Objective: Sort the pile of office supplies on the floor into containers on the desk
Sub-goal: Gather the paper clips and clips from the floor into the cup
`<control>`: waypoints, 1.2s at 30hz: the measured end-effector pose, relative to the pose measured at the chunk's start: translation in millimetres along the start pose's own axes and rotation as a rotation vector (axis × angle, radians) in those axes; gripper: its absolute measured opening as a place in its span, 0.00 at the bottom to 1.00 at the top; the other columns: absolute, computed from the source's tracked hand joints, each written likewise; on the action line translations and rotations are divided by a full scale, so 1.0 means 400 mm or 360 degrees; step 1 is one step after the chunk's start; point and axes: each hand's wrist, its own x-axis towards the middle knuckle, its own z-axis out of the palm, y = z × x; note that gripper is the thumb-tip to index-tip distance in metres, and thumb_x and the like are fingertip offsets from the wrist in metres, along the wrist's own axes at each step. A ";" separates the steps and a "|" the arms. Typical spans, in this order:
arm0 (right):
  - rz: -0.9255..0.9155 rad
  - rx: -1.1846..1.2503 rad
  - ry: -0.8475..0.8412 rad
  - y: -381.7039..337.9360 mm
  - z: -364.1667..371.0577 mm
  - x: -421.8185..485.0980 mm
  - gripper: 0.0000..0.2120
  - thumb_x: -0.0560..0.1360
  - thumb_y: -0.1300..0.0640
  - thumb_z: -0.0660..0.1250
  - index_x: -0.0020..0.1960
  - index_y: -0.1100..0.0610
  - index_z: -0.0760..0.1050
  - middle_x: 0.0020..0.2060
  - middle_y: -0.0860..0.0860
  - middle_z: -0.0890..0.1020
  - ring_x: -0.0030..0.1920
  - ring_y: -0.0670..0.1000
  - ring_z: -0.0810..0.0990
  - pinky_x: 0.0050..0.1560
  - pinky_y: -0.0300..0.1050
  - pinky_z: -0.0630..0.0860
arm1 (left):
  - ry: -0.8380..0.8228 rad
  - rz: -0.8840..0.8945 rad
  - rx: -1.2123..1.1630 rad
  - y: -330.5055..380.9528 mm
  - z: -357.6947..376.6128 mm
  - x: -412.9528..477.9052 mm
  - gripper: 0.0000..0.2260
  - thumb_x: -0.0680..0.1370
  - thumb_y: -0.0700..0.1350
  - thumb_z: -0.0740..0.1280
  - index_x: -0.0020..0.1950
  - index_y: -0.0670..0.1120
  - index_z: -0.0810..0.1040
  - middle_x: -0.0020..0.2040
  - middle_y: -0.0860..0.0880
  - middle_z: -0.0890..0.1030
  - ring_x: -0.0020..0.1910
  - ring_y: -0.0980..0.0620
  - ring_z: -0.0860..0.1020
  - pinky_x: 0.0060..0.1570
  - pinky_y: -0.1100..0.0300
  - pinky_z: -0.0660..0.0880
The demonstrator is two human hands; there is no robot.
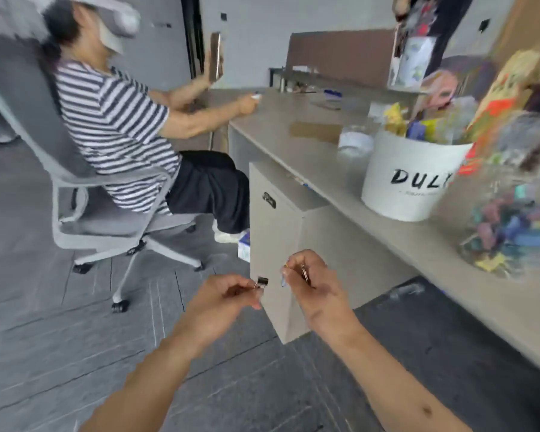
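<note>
Pinching a black binder clip (261, 281) at lower centre, the left hand (228, 294), beside the right hand (312, 275) clutching blurred small items (304, 272), had not yet reached the table's (325, 163) part-filled jar (508, 226) at right.

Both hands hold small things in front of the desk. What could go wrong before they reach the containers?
The left hand pinches the black binder clip by its wire handles only; it could slip to the floor.
The right hand holds several small items together, too blurred to name; one may fall out.
The clear jar stands near the desk edge; a hasty reach might knock it.
</note>
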 end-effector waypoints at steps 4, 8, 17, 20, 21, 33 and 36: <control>-0.0127 -0.0041 0.0082 -0.133 -0.093 0.015 0.07 0.79 0.59 0.64 0.43 0.50 0.71 0.33 0.42 0.75 0.34 0.41 0.72 0.39 0.32 0.66 | 0.0003 0.0179 0.0089 0.200 0.004 -0.020 0.03 0.76 0.45 0.71 0.42 0.48 0.83 0.37 0.49 0.85 0.32 0.60 0.75 0.28 0.71 0.66; -0.0181 -0.0105 0.0215 -0.220 -0.204 0.000 0.07 0.78 0.61 0.65 0.42 0.53 0.72 0.31 0.42 0.74 0.33 0.40 0.72 0.36 0.31 0.66 | -0.0063 0.0326 0.0087 0.342 0.041 -0.033 0.03 0.75 0.44 0.72 0.43 0.48 0.84 0.38 0.50 0.85 0.43 0.54 0.82 0.48 0.61 0.71; -0.0036 -0.0300 0.0398 -0.342 -0.571 0.002 0.08 0.77 0.65 0.66 0.40 0.58 0.72 0.31 0.48 0.74 0.28 0.39 0.73 0.31 0.31 0.66 | -0.0297 0.0482 0.0206 0.582 0.276 0.017 0.04 0.76 0.43 0.70 0.46 0.42 0.83 0.36 0.51 0.83 0.30 0.65 0.75 0.33 0.70 0.68; 0.0159 -0.0273 0.0427 -0.357 -0.687 -0.003 0.04 0.80 0.65 0.62 0.47 0.64 0.73 0.34 0.53 0.73 0.30 0.45 0.71 0.24 0.28 0.68 | -0.0380 0.0537 0.0355 0.656 0.374 0.055 0.04 0.73 0.45 0.72 0.42 0.45 0.83 0.38 0.47 0.85 0.30 0.61 0.73 0.35 0.64 0.67; 0.0201 -0.0385 0.0444 -0.349 -0.722 -0.001 0.05 0.80 0.63 0.61 0.50 0.63 0.74 0.36 0.53 0.74 0.32 0.46 0.72 0.24 0.27 0.67 | -0.0402 0.0565 0.0419 0.676 0.405 0.069 0.04 0.73 0.44 0.72 0.41 0.45 0.84 0.36 0.49 0.84 0.27 0.62 0.71 0.33 0.65 0.66; 0.0423 -0.0654 0.0451 -0.302 -0.879 0.034 0.06 0.78 0.61 0.67 0.44 0.61 0.73 0.34 0.50 0.73 0.31 0.42 0.69 0.26 0.26 0.64 | -0.0509 0.0586 0.1064 0.771 0.603 0.144 0.06 0.72 0.44 0.74 0.48 0.45 0.85 0.48 0.49 0.84 0.47 0.52 0.80 0.46 0.62 0.77; 0.0445 -0.0564 0.0441 -0.296 -0.881 0.043 0.04 0.78 0.65 0.66 0.44 0.62 0.72 0.31 0.50 0.70 0.27 0.40 0.71 0.25 0.25 0.65 | -0.0511 0.0568 0.1023 0.774 0.614 0.148 0.05 0.72 0.41 0.73 0.45 0.49 0.83 0.47 0.51 0.83 0.45 0.55 0.79 0.43 0.65 0.75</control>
